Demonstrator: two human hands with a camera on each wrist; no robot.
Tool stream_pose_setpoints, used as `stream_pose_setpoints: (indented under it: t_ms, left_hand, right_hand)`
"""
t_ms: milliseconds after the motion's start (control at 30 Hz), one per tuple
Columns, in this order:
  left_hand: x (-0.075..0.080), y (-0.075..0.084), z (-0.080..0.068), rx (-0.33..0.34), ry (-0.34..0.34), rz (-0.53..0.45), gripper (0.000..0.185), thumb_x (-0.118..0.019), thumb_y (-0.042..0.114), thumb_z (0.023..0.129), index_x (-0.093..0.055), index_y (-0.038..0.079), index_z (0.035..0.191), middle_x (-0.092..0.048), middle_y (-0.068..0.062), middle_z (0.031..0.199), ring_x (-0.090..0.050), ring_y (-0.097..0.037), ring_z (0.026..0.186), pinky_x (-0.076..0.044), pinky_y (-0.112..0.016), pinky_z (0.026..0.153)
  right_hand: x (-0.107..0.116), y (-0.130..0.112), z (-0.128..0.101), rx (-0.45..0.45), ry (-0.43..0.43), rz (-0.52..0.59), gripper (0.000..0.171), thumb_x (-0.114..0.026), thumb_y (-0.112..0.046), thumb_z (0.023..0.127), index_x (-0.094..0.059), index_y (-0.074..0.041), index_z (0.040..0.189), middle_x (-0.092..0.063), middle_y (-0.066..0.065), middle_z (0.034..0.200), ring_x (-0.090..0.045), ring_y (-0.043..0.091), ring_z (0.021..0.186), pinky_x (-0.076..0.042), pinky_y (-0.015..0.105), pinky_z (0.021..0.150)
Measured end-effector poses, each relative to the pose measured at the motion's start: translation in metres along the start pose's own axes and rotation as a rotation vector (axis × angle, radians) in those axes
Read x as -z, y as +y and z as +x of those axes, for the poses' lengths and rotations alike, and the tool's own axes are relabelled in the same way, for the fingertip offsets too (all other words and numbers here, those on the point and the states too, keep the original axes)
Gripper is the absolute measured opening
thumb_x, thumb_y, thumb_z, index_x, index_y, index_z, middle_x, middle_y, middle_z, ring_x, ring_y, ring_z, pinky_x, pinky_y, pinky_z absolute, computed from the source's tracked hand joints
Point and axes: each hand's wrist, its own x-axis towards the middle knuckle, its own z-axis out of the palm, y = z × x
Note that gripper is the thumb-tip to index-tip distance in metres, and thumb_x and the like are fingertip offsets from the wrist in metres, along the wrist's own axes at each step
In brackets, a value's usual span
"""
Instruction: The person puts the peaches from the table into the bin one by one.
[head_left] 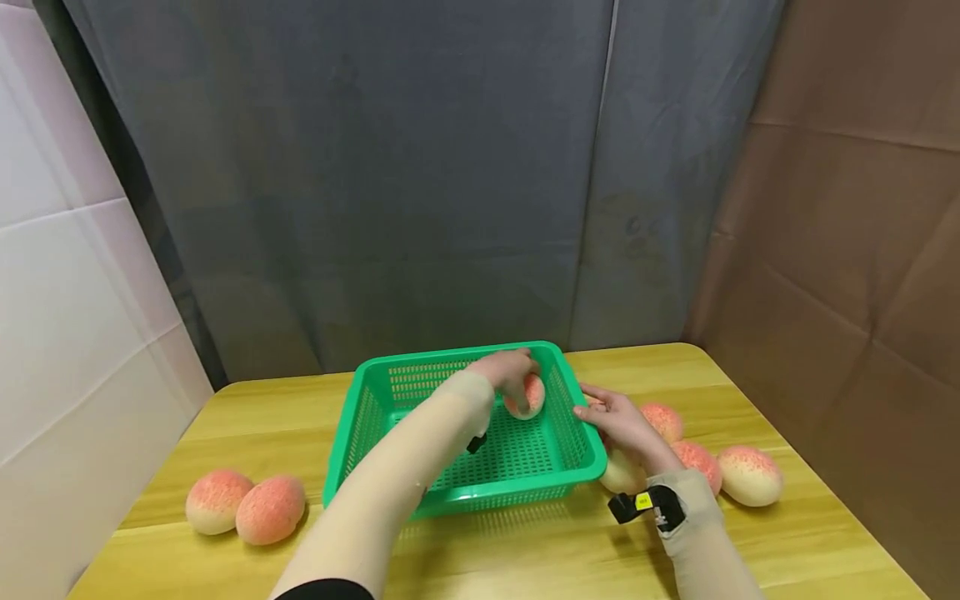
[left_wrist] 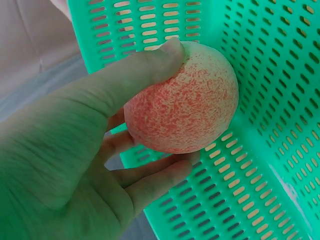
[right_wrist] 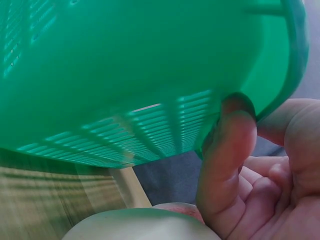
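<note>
A green plastic basket [head_left: 510,486] with slotted walls stands on the table, slightly tilted in the head view. Inside it, by the right wall, my left hand [head_left: 507,372] grips a pink and cream peach [head_left: 536,395]. The left wrist view shows the thumb on top of this peach [left_wrist: 192,107] and fingers beneath and behind it. My right hand [head_left: 624,423] pinches the basket's right rim. Close up in the right wrist view, the rim runs between the thumb and fingers of that hand [right_wrist: 265,175]. A pale peach [right_wrist: 140,227] lies just below it.
Two peaches [head_left: 272,510] lie together on the wooden table [head_left: 165,467], left of the basket. Several more, including a peach at the far right [head_left: 750,476], lie around and beyond my right wrist. A grey curtain [head_left: 420,183] hangs behind the table.
</note>
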Motion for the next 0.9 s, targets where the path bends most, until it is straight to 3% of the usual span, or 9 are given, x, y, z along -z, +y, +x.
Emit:
stream_pose_setpoints:
  t_ms: [100, 233, 367, 500, 633, 900]
  left_hand:
    - [-0.003, 0.0, 0.0, 0.008, 0.001, -0.021, 0.061, -0.083, 0.022, 0.076, -0.06, 0.019, 0.132, -0.035, -0.006, 0.15, -0.054, -0.018, 0.104, -0.047, -0.028, 0.079]
    - [-0.004, 0.0, 0.002, 0.014, 0.007, -0.022, 0.061, -0.083, 0.022, 0.075, -0.06, 0.021, 0.132, -0.025, -0.006, 0.157, -0.053, -0.019, 0.11, -0.047, -0.029, 0.082]
    - [-0.003, 0.001, 0.003, 0.01, 0.003, -0.004, 0.059, -0.083, 0.022, 0.076, -0.061, 0.021, 0.131, -0.03, -0.006, 0.154, -0.053, -0.018, 0.107, -0.047, -0.028, 0.081]
    - [-0.002, 0.001, 0.002, 0.008, -0.002, 0.025, 0.055, -0.081, 0.02, 0.077, -0.063, 0.019, 0.128, -0.042, -0.004, 0.14, -0.053, -0.017, 0.098, -0.047, -0.027, 0.077]
    - [-0.002, 0.002, -0.001, 0.026, -0.013, 0.03, 0.059, -0.08, 0.022, 0.078, -0.06, 0.017, 0.133, -0.044, -0.002, 0.131, -0.052, -0.016, 0.097, -0.047, -0.027, 0.078]
    - [-0.008, 0.002, -0.004, 0.048, -0.02, 0.019, 0.065, -0.081, 0.025, 0.079, -0.056, 0.019, 0.138, -0.038, -0.003, 0.147, -0.052, -0.018, 0.107, -0.046, -0.029, 0.085]
  right_hand:
    - [-0.001, 0.0, -0.001, -0.001, -0.014, 0.018, 0.066, -0.057, -0.016, 0.099, -0.022, 0.009, 0.149, -0.069, 0.023, 0.098, -0.07, 0.027, 0.081, -0.057, 0.033, 0.065]
    - [-0.003, -0.002, -0.001, -0.005, -0.01, 0.016, 0.064, -0.057, -0.017, 0.099, -0.025, 0.007, 0.15, -0.069, 0.012, 0.083, -0.068, 0.019, 0.07, -0.054, 0.029, 0.058]
    - [-0.005, -0.004, -0.001, -0.007, -0.001, -0.003, 0.062, -0.056, -0.016, 0.1, -0.026, 0.005, 0.15, -0.068, 0.009, 0.08, -0.065, 0.015, 0.064, -0.051, 0.027, 0.053]
    - [-0.006, -0.005, 0.0, -0.001, 0.003, -0.028, 0.062, -0.056, -0.016, 0.1, -0.027, 0.006, 0.149, -0.069, 0.011, 0.082, -0.065, 0.014, 0.063, -0.051, 0.027, 0.052]
    - [-0.008, -0.007, 0.0, 0.0, 0.0, -0.038, 0.063, -0.057, -0.017, 0.099, -0.027, 0.006, 0.149, -0.067, 0.008, 0.08, -0.063, 0.013, 0.061, -0.048, 0.026, 0.05]
    - [-0.012, -0.01, -0.004, -0.014, -0.005, -0.043, 0.063, -0.058, -0.017, 0.099, -0.027, 0.005, 0.15, -0.061, 0.004, 0.071, -0.056, 0.011, 0.053, -0.042, 0.024, 0.045]
